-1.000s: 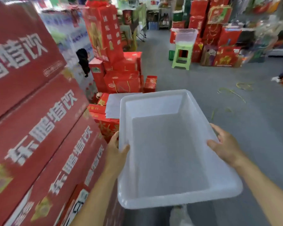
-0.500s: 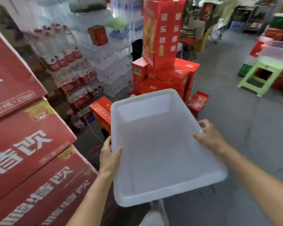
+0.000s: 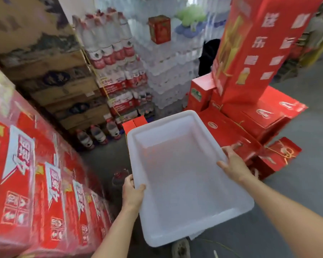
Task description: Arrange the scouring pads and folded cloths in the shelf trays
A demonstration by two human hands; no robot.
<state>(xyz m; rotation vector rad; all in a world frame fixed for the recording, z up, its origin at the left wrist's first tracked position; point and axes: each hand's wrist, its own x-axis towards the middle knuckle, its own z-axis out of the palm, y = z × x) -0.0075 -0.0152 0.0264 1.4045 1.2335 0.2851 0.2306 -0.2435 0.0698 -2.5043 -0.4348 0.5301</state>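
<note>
I carry a white translucent plastic tray (image 3: pixel 175 229) in front of me above the floor, and nothing lies in it. My left hand (image 3: pixel 131 194) grips its left rim, thumb over the edge. My right hand (image 3: pixel 233 164) grips the right rim, fingers curled over it. No scouring pads or folded cloths are in view.
Stacked red drink cartons (image 3: pixel 35 183) wall in the left side. Brown cardboard boxes (image 3: pixel 63 86) and shrink-wrapped water bottle packs (image 3: pixel 119 71) rise ahead. Red gift boxes (image 3: pixel 250 118) pile up on the right under a tall red display box (image 3: pixel 250 43). Grey floor (image 3: pixel 296 183) lies to the right.
The view has swung left while I carry the tray: the green stool and open aisle left the frame, and the bottle packs and brown boxes came into view. Both hands keep their grip.
</note>
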